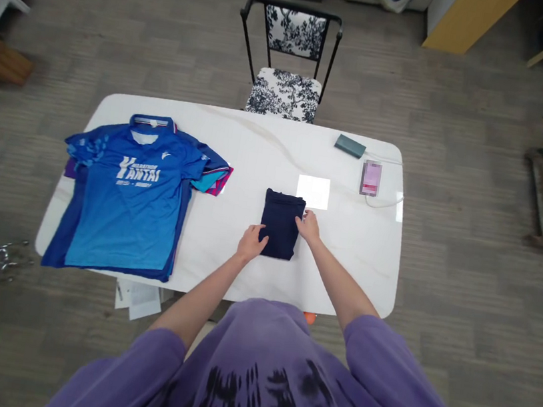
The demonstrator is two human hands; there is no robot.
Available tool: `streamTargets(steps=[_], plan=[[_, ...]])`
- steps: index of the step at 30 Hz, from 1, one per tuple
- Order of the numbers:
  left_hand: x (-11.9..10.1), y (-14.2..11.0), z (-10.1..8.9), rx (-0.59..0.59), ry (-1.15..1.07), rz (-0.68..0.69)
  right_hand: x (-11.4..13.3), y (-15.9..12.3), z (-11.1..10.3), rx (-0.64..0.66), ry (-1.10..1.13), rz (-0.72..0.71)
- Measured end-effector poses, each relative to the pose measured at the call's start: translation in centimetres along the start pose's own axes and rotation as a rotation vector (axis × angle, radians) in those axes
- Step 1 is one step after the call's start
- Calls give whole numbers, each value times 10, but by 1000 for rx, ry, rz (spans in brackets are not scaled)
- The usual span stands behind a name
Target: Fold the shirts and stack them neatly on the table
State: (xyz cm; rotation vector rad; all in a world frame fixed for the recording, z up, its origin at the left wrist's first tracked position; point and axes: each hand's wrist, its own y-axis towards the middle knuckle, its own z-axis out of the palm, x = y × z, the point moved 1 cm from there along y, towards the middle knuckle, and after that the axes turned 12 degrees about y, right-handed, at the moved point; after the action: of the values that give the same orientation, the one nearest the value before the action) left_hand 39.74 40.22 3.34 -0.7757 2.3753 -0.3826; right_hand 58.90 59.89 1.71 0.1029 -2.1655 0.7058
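Observation:
A folded dark navy garment (280, 230) lies flat as a neat rectangle on the white table, in front of my body. At its lower left edge rests my left hand (252, 242), thumb and forefinger spread apart over the cloth. My right hand (309, 225) touches the right edge higher up, its thumb on the fabric and the fingers a little apart from it. Neither hand is closed around the garment. Farther left, a blue short-sleeved sports shirt (129, 210) with white lettering is spread flat on top of other shirts, whose edges show in pink, turquoise and purple.
The white table (254, 147) has rounded corners. A dark case (350, 146) and a pink phone-like item (370, 178) with a white cable lie at its far right. A patterned chair (287, 91) stands behind the far edge. Papers (144, 300) show below the near edge.

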Motion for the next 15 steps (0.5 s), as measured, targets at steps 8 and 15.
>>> streamTargets(steps=[8, 15], plan=[[27, -5, 59, 160, 119, -321, -44, -10, 45, 121, -113, 217], [54, -56, 63, 280, 93, -284, -93, -134, 48, 229, -79, 239]])
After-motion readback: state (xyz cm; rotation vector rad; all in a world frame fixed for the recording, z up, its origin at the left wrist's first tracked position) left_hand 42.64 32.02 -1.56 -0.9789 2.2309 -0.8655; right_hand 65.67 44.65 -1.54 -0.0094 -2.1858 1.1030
